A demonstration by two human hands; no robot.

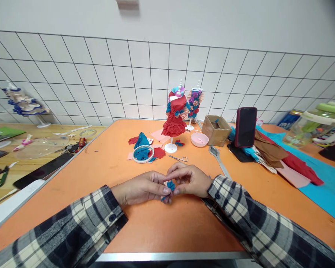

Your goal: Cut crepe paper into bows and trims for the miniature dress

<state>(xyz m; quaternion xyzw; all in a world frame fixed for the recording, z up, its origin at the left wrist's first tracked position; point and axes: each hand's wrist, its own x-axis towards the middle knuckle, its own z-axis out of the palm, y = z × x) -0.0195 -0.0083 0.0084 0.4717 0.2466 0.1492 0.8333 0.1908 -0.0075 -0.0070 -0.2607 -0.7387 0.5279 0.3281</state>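
Observation:
Between my two hands is a small pleated piece of blue and pink crepe paper, fanned out like a ruffle. My left hand pinches it between thumb and fingers from the left. From the right, my right hand closes its thumb and fingertips on the same piece; the fingers hide part of it. Beyond my hands stands a miniature dress form in a red crepe paper dress with blue and pink ruffles. Small scissors lie between it and my right hand.
A roll of tape lies on blue and red paper scraps. Behind are a second dress form, a pink bowl and a cardboard box. A phone stands upright near crepe paper sheets and a jug.

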